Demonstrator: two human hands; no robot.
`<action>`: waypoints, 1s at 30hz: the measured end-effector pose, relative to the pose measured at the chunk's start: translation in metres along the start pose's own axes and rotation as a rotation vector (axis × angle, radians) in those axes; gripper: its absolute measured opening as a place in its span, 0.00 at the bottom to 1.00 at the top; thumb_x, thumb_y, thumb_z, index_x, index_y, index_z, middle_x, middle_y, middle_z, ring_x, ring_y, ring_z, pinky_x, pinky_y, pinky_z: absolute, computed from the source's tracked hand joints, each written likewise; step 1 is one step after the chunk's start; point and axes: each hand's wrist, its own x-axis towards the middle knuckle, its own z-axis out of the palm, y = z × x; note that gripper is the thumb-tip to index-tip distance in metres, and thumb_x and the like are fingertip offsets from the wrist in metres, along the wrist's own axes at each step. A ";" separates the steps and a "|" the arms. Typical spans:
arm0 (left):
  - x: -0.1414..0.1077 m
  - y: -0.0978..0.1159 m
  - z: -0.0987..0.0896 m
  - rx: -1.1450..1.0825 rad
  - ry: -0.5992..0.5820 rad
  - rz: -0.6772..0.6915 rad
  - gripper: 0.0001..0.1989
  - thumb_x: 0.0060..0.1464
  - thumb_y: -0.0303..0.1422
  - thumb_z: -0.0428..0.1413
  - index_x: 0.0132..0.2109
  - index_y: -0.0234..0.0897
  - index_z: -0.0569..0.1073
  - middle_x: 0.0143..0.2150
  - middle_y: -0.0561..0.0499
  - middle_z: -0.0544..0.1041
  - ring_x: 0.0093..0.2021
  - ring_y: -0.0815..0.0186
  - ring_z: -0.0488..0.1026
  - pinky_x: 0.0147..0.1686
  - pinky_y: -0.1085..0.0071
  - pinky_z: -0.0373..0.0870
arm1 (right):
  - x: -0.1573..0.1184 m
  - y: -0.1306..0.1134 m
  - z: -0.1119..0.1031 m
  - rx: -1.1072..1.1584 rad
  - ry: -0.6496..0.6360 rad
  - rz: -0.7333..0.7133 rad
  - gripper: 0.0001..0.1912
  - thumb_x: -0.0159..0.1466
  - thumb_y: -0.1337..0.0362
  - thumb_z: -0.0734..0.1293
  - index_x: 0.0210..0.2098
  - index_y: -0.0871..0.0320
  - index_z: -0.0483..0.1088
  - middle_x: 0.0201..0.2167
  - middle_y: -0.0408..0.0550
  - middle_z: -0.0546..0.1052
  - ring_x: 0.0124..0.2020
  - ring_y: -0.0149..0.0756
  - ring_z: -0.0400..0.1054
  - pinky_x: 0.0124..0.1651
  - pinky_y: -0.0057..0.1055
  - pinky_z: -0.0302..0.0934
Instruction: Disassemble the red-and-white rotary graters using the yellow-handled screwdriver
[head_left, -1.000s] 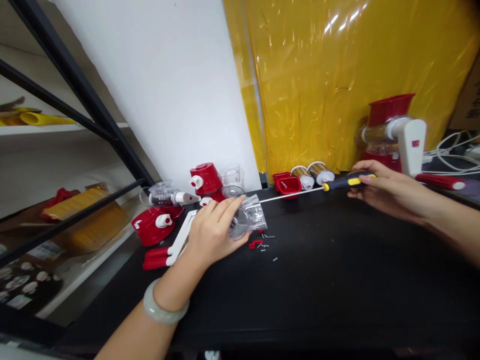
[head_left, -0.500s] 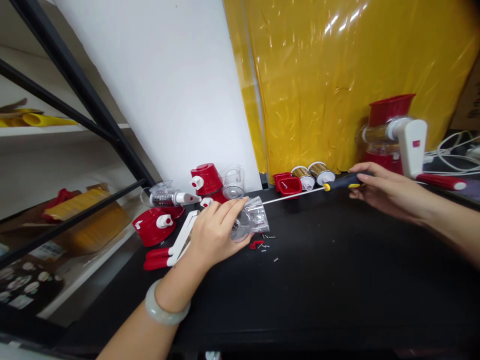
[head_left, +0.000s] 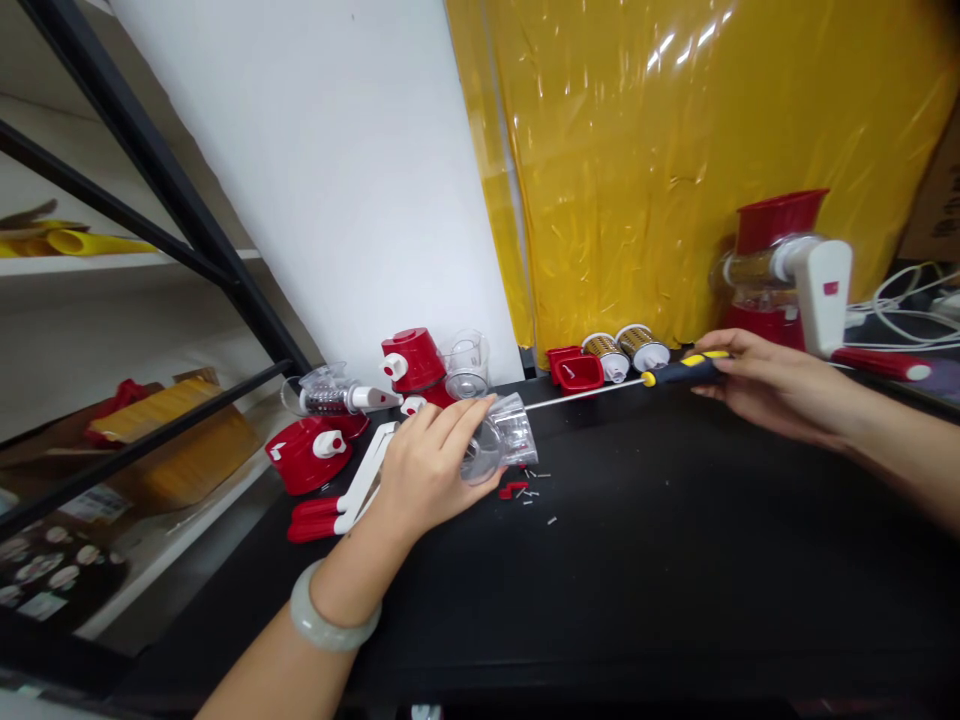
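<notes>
My left hand [head_left: 439,460] is wrapped round a clear plastic housing [head_left: 516,430] above the black table. In my right hand [head_left: 757,385] is a screwdriver [head_left: 686,371] with a dark blue and yellow handle, its long shaft pointing left. The shaft's far end meets the right side of the housing; its tip is hard to make out. Below the housing lie several small metal pins [head_left: 529,493] and a small red piece [head_left: 512,490].
Red bases [head_left: 307,455], white cranks with red handles [head_left: 367,480], a red tray [head_left: 580,373] and grater drums [head_left: 643,348] line the table's back. An assembled red and white grater [head_left: 821,290] stands right. Black-framed shelves [head_left: 247,310] are left.
The screwdriver handle has turned about its axis, with its yellow part now on top. It and my right hand have shifted slightly left. My left hand looks unchanged.
</notes>
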 end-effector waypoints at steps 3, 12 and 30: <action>0.000 0.001 0.000 0.003 -0.007 0.003 0.31 0.54 0.41 0.60 0.62 0.33 0.67 0.53 0.43 0.78 0.45 0.56 0.73 0.43 0.60 0.72 | -0.003 -0.009 0.002 0.212 -0.020 0.055 0.21 0.45 0.74 0.67 0.38 0.52 0.75 0.42 0.47 0.79 0.46 0.37 0.72 0.47 0.31 0.69; 0.001 0.008 -0.003 -0.014 -0.020 0.042 0.30 0.54 0.41 0.59 0.62 0.34 0.67 0.52 0.43 0.79 0.45 0.55 0.74 0.42 0.59 0.73 | 0.008 0.001 0.008 0.142 0.163 0.100 0.15 0.70 0.64 0.54 0.39 0.57 0.71 0.35 0.60 0.80 0.41 0.45 0.77 0.44 0.40 0.74; 0.000 0.002 -0.002 0.014 0.003 0.031 0.31 0.53 0.40 0.60 0.62 0.33 0.67 0.52 0.42 0.78 0.45 0.55 0.74 0.41 0.60 0.72 | -0.002 -0.015 0.008 0.241 0.066 0.108 0.24 0.45 0.75 0.63 0.40 0.49 0.71 0.40 0.51 0.79 0.45 0.42 0.74 0.41 0.37 0.72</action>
